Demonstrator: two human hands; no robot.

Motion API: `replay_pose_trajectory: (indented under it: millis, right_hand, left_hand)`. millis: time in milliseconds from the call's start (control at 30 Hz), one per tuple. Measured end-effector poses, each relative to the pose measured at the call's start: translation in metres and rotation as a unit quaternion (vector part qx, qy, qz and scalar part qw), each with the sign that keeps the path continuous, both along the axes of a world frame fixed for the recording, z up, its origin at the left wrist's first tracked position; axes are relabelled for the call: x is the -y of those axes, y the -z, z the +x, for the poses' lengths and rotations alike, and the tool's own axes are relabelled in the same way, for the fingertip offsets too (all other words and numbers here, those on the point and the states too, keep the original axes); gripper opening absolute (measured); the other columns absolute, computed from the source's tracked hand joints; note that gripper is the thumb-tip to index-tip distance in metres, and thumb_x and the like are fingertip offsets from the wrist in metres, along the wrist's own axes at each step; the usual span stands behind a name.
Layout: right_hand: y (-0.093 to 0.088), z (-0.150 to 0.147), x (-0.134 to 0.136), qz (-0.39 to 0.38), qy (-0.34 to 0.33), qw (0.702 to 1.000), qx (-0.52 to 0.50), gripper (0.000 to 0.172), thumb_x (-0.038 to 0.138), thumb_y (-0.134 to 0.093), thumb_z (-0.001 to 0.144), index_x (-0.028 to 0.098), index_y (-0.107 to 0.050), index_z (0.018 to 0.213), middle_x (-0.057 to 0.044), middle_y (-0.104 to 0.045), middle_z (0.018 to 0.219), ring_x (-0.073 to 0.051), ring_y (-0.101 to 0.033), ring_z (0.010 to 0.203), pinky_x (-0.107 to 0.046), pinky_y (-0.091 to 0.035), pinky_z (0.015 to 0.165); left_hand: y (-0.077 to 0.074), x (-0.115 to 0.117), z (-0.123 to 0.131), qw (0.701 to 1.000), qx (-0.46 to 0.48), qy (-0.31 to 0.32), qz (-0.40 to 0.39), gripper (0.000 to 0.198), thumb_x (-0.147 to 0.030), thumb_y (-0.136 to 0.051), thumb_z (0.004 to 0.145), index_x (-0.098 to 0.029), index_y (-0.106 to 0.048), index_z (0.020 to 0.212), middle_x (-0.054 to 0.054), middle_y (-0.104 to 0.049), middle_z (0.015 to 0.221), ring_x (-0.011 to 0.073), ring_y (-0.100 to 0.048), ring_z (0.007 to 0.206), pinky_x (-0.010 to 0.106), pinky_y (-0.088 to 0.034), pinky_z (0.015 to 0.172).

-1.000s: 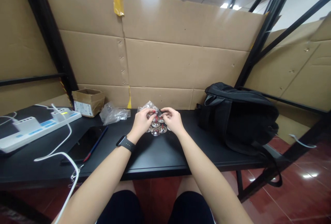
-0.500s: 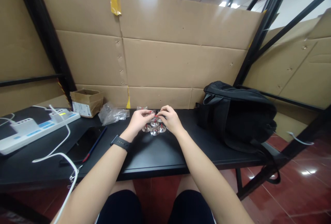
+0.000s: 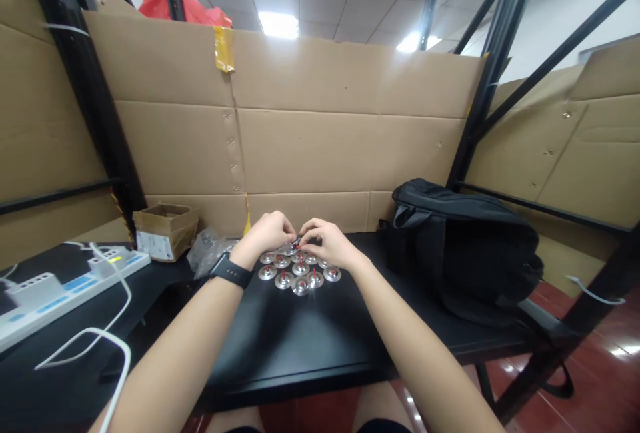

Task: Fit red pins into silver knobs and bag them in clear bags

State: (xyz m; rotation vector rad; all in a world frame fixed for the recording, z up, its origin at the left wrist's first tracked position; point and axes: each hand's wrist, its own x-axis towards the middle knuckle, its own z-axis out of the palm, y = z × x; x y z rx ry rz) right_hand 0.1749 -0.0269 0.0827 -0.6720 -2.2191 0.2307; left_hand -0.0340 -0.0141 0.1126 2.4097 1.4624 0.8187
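Note:
Several small silver discs with red centres (image 3: 301, 273) lie in rows on the black table (image 3: 300, 339). Both hands meet just behind them. My left hand (image 3: 267, 235), with a black watch on the wrist, is closed in a pinch. My right hand (image 3: 324, 241) is pinched too, fingertips touching the left's around a tiny part with a red tip that I cannot name. The back row of discs is partly hidden under the hands.
A black backpack (image 3: 465, 246) stands on the table's right. At the left are a small cardboard box (image 3: 165, 229), a crumpled clear plastic bag (image 3: 206, 246), and a white power strip (image 3: 60, 286) with white cables. Cardboard walls and black rack posts close in the back.
The camera tilted up and the view shifted. The clear bag that the left hand held a second ago is gone from it. More discs show in front of the hands.

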Motion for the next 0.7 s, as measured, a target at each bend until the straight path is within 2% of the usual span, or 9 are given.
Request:
replay_pose_trajectory:
  millis: [100,167,233,333,400,500,567,600,700]
  right_hand:
    - [-0.017,0.003,-0.006,-0.038,-0.03,0.999,-0.016,0.006,0.017,-0.074,0.08,0.022,-0.077,0.082,-0.003,-0.07,0.092,-0.016,-0.064,0.081,-0.028,-0.049,0.075]
    - [-0.021,0.005,-0.011,-0.063,-0.033,0.997,-0.015,0.005,0.02,-0.074,0.081,0.021,-0.077,0.084,-0.001,-0.071,0.081,-0.014,-0.062,0.07,-0.026,-0.047,0.067]
    - [-0.02,0.008,-0.016,-0.078,-0.03,0.996,-0.018,0.006,0.022,-0.074,0.082,0.022,-0.078,0.086,0.0,-0.071,0.075,-0.014,-0.06,0.065,-0.025,-0.044,0.063]
    - [-0.012,0.011,-0.023,-0.06,-0.004,0.997,-0.057,0.006,0.024,-0.073,0.082,0.022,-0.078,0.086,0.0,-0.072,0.077,-0.014,-0.058,0.065,-0.025,-0.043,0.062]
    - [-0.005,0.012,-0.025,-0.036,0.025,0.995,-0.093,0.007,0.025,-0.072,0.083,0.023,-0.077,0.086,-0.001,-0.072,0.078,-0.014,-0.056,0.064,-0.026,-0.042,0.062]
    - [0.004,0.013,-0.028,-0.019,0.064,0.99,-0.127,0.007,0.026,-0.071,0.084,0.023,-0.078,0.086,-0.002,-0.072,0.078,-0.015,-0.057,0.066,-0.027,-0.043,0.064]
    - [0.009,0.015,-0.029,-0.027,0.072,0.987,-0.143,0.008,0.026,-0.071,0.083,0.023,-0.078,0.086,-0.003,-0.073,0.079,-0.016,-0.059,0.069,-0.028,-0.044,0.066]
    - [0.01,0.016,-0.03,-0.034,0.073,0.985,-0.15,0.008,0.026,-0.071,0.083,0.023,-0.078,0.087,-0.003,-0.073,0.08,-0.016,-0.06,0.07,-0.028,-0.044,0.067]
    - [0.015,0.019,-0.032,-0.049,0.07,0.983,-0.165,0.01,0.027,-0.07,0.083,0.022,-0.078,0.088,-0.003,-0.074,0.081,-0.016,-0.061,0.07,-0.028,-0.045,0.067]
  left_hand:
    - [-0.006,-0.007,0.003,0.999,0.025,0.034,-0.012,0.015,-0.019,-0.067,0.064,-0.022,-0.08,0.072,0.004,-0.075,0.066,0.0214,-0.07,0.065,0.026,-0.046,0.057]
    - [-0.005,-0.013,0.004,0.996,0.066,0.054,-0.036,0.016,-0.025,-0.073,0.064,-0.021,-0.079,0.078,0.005,-0.076,0.069,0.0221,-0.071,0.067,0.026,-0.047,0.058]
    - [0.0,-0.021,0.003,0.989,0.118,0.063,-0.065,0.028,-0.033,-0.079,0.061,-0.019,-0.078,0.085,0.006,-0.077,0.072,0.0233,-0.071,0.068,0.027,-0.049,0.058]
    - [0.013,-0.031,0.002,0.978,0.185,0.043,-0.08,0.037,-0.037,-0.081,0.061,-0.017,-0.075,0.092,0.006,-0.076,0.068,0.023,-0.071,0.065,0.028,-0.05,0.058]
    - [0.024,-0.034,0.004,0.969,0.235,0.045,-0.067,0.036,-0.04,-0.076,0.069,-0.016,-0.073,0.096,0.006,-0.076,0.069,0.0215,-0.07,0.065,0.029,-0.051,0.061]
    - [0.042,-0.034,0.012,0.93,0.349,0.071,-0.089,0.045,-0.054,-0.057,0.087,-0.016,-0.067,0.108,0.011,-0.077,0.088,0.0204,-0.071,0.073,0.029,-0.051,0.064]
    - [0.054,-0.03,0.02,0.904,0.397,0.094,-0.131,0.053,-0.061,-0.046,0.092,-0.017,-0.062,0.116,0.013,-0.076,0.103,0.021,-0.073,0.082,0.029,-0.052,0.066]
    - [0.06,-0.028,0.023,0.897,0.405,0.108,-0.141,0.053,-0.062,-0.049,0.091,-0.017,-0.06,0.119,0.014,-0.074,0.108,0.0215,-0.073,0.087,0.029,-0.053,0.068]
    - [0.074,-0.024,0.032,0.894,0.404,0.156,-0.114,0.063,-0.052,-0.072,0.078,-0.02,-0.051,0.128,0.014,-0.069,0.122,0.0221,-0.07,0.1,0.033,-0.055,0.082]
